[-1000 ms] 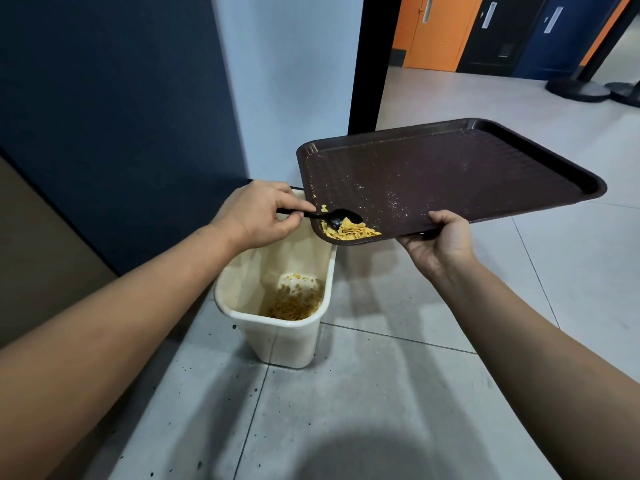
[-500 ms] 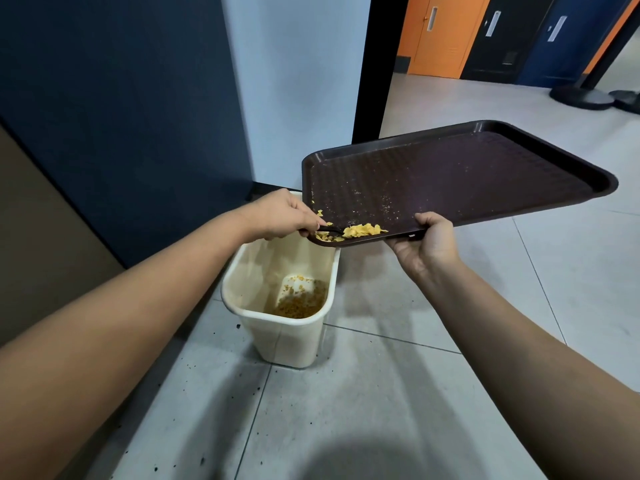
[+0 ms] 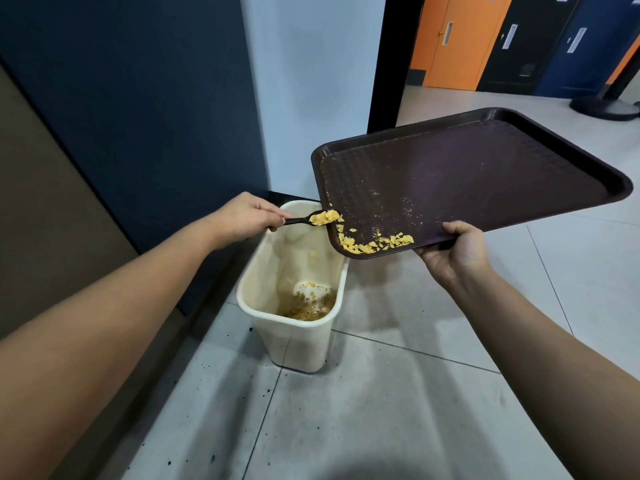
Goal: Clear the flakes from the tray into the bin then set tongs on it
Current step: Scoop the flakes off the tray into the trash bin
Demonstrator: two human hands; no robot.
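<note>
My right hand (image 3: 457, 252) grips the near edge of a dark brown tray (image 3: 485, 174), held tilted in the air with its low corner over a cream bin (image 3: 294, 327). Yellow flakes (image 3: 374, 244) lie along the tray's low near edge. My left hand (image 3: 247, 216) holds a black spoon (image 3: 301, 220) heaped with flakes, just off the tray's left rim and above the bin's opening. More flakes lie on the bin's bottom. No tongs are in view.
The bin stands on a grey tiled floor (image 3: 381, 410) against a dark blue wall (image 3: 138, 98). A black door post (image 3: 391, 57) stands behind the tray. Orange, black and blue doors (image 3: 457, 36) show at the far right, with a black stand base (image 3: 606, 107).
The spoon has scooped up a load of flakes and lifted off the tray's low corner to its left, over the bin. The flake pile on the tray has spread along the edge.
</note>
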